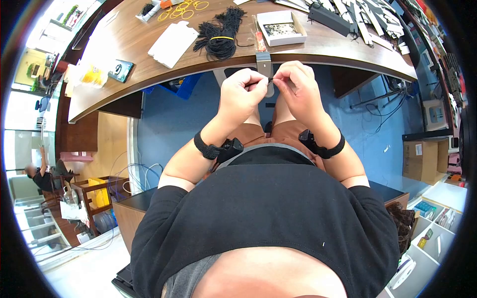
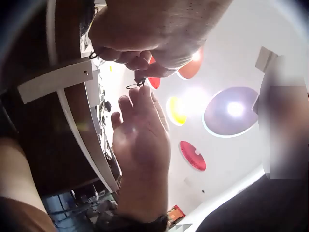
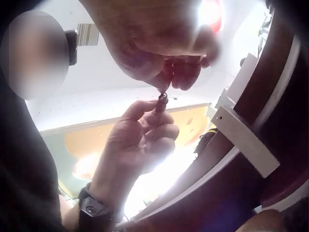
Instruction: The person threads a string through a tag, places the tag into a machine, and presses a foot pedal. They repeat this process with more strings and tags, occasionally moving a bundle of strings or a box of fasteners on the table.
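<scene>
A small dark loop [image 3: 163, 98] is pinched by the left hand [image 1: 242, 95] and the right hand [image 1: 301, 92] — held just off the near edge of the bench [image 1: 130, 37], where black cords [image 1: 218, 45] and an open white box [image 1: 290, 39] are seen beside a metal bracket [image 1: 264, 65].

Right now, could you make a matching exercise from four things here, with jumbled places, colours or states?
1 black cord bundle
2 white box
3 rubber bands
4 small looped piece

A pinched by the left hand and right hand
B gathered by a yellow band
C open, small pieces inside
D yellow, loose on the table

Pairs: 1-B; 2-C; 3-D; 4-A
</scene>
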Demonstrator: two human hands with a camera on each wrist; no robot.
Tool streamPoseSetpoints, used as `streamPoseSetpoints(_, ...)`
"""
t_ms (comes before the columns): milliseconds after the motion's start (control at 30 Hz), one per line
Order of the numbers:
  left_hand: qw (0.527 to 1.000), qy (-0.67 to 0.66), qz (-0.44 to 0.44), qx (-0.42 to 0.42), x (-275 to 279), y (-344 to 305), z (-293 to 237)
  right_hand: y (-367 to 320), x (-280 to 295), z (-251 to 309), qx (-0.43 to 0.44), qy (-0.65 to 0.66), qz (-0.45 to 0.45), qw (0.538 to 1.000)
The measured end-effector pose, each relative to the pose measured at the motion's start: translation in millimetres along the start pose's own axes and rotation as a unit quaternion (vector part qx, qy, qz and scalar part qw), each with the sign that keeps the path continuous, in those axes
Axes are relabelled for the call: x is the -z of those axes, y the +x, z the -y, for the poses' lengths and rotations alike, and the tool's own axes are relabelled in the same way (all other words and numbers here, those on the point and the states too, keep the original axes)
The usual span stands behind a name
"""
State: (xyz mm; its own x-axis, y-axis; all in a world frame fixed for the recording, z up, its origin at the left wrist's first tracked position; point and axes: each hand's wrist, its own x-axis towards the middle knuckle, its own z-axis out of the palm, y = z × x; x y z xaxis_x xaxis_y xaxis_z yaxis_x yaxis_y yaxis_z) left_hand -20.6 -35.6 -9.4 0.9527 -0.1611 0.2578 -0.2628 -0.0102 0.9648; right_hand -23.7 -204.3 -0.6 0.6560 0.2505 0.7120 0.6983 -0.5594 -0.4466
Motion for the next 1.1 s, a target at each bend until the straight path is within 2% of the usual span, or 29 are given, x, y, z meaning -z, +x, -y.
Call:
streamPoseSetpoints(33, 1.0, 0.02, 0.0, -0.019, -1, -2, -2, -2, 1, 0, -0.044, 0.054, 0.003, 0.998)
streamPoseSetpoints(100, 1.0, 0.008, 0.008, -0.003, -3, -4, -3, -6, 1, -1, -0.128, 0.16, 0.01, 0.979)
streamPoseSetpoints(200, 0.999, -0.023, 0.032, 0.023, -6, -3, -5, -13, -1, -11, -0.25, 0.328, 0.016, 0.911)
streamPoseSetpoints(300, 0.997, -0.018, 0.061, 0.036, -4, -1, -3, -17, 0, -16, -0.247, 0.328, 0.013, 0.912)
streamPoseSetpoints(400, 0.997, 0.003, 0.071, 0.033, -3, 1, 0, -17, 8, -17, -0.342, 0.462, 0.023, 0.818)
streamPoseSetpoints(467, 0.997, -0.007, 0.075, 0.033, -2, 1, 3, -19, 9, -21, -0.343, 0.499, 0.032, 0.795)
streamPoseSetpoints(567, 0.994, 0.059, 0.088, 0.039, 1, 4, -4, -21, 8, -25, -0.351, 0.54, 0.032, 0.764)
streamPoseSetpoints(700, 0.995, -0.023, 0.074, 0.067, 0, 5, -1, -16, 10, -23, -0.383, 0.582, -0.033, 0.716)
streamPoseSetpoints(733, 0.994, -0.028, 0.074, 0.078, 1, 6, 1, -16, 10, -26, -0.376, 0.52, -0.049, 0.765)
streamPoseSetpoints(833, 0.991, -0.046, 0.077, 0.101, 3, 7, 7, -17, 12, -20, -0.277, 0.365, -0.034, 0.888)
streamPoseSetpoints(867, 0.99, -0.052, 0.079, 0.107, 3, 8, 8, -14, 12, -17, -0.165, 0.287, -0.04, 0.943)
streamPoseSetpoints(900, 0.989, -0.054, 0.085, 0.11, 3, 8, 8, -11, 15, -10, -0.145, 0.241, -0.004, 0.959)
streamPoseSetpoints(967, 0.987, -0.057, 0.096, 0.116, 3, 8, 6, -5, 12, -2, -0.056, 0.157, 0.012, 0.986)
streamPoseSetpoints(1000, 0.986, -0.073, 0.092, 0.118, 2, 8, 6, -3, 11, -3, 0.022, 0.057, 0.015, 0.998)
streamPoseSetpoints(1067, 0.984, -0.103, 0.084, 0.121, 0, 9, 7, -2, 8, -4, 0.029, 0.023, 0.028, 0.999)
streamPoseSetpoints(1100, 0.978, -0.101, 0.095, 0.155, 4, 9, 3, -2, 7, -4, 0.033, 0.007, 0.034, 0.999)
